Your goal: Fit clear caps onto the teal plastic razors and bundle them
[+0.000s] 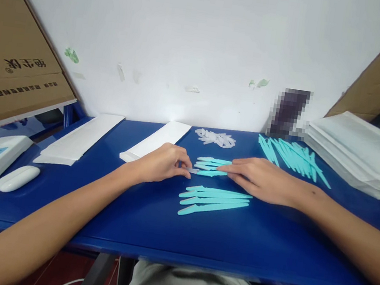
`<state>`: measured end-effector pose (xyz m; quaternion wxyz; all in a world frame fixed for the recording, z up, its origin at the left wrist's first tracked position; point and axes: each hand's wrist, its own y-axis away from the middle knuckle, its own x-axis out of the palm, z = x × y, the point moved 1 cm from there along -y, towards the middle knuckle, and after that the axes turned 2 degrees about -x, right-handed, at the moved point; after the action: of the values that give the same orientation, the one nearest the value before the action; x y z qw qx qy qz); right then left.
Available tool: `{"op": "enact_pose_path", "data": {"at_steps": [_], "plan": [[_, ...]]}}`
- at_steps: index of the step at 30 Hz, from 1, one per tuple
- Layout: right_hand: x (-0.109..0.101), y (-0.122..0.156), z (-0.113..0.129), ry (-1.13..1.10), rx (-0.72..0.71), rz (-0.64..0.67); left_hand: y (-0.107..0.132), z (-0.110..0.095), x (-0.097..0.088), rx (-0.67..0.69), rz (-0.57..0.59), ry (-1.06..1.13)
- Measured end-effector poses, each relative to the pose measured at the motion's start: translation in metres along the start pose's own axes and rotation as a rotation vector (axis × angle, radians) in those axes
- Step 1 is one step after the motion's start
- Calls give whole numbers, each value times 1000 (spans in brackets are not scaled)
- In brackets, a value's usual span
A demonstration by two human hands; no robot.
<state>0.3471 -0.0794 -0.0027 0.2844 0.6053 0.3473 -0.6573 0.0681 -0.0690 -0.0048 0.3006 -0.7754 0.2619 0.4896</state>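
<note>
My left hand (pixel 169 164) is closed in a pinch on a small translucent blade cap (pixel 192 170). The cap meets the tip of a teal eyebrow razor (pixel 207 173). My right hand (pixel 259 178) lies over the handles of a short row of teal razors (pixel 205 159), its fingers reaching forward. Its thumb and forefinger close on the handle of the razor nearest me; the handle ends are hidden. Closer to the table's front, several more teal razors (pixel 217 203) lie side by side, tips to the left.
Behind my hands are a pile of translucent caps (pixel 215 138) and a heap of teal razors (pixel 290 157). White packets (pixel 156 142) lie left on the blue table (pixel 163 233), beside a white mouse (pixel 17 178). Stacked white packages (pixel 361 152) stand right; a cardboard box (pixel 20 43) stands left.
</note>
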Motion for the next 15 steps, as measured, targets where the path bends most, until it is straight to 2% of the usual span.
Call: {"op": "enact_pose_path", "data": {"at_steps": [4, 7, 15], "plan": [[-1, 0, 0, -32, 2, -5, 2, 0, -5, 72, 81, -95], [-1, 0, -1, -61, -4, -14, 3, -2, -8, 68, 81, -114], [1, 0, 0, -99, -5, 1, 1, 2, 2, -130, 55, 121]]}}
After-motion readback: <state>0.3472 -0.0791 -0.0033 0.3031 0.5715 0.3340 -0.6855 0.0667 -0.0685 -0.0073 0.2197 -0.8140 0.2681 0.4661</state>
